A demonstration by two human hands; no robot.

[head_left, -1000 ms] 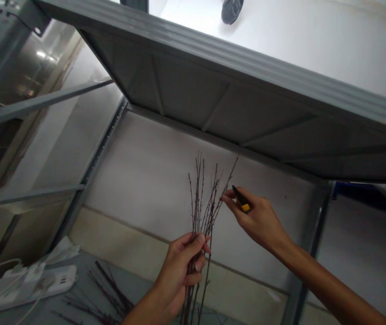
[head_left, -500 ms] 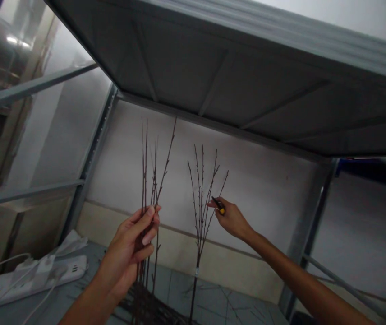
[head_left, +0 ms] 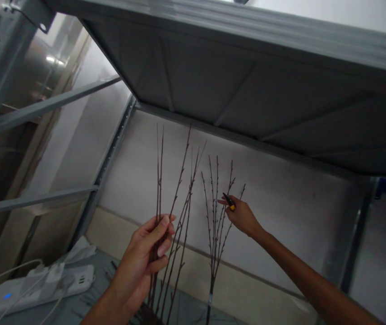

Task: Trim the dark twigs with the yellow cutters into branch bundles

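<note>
Head view: twigs (head_left: 160,182) are gripped in the left hand (head_left: 142,257), left of centre. A black-and-yellow tool (head_left: 229,202) is held in the right hand (head_left: 242,217), right of centre, beside a bunch (head_left: 212,275) bound by a pale band (head_left: 210,298); contact cannot be told. Any lettering on the power strip (head_left: 32,291), lower left, is too small to be read.

Twigs (head_left: 159,182) stand in my left hand (head_left: 145,253), left of the twig bundle (head_left: 212,271); my right hand (head_left: 243,217), a tool (head_left: 230,205) in it, is at the bundle's upper part. The wall (head_left: 128,167) is behind (a shelf (head_left: 206,76) overhead); leftward, a power strip (head_left: 32,291) lies on the surface (head_left: 103,256).
</note>
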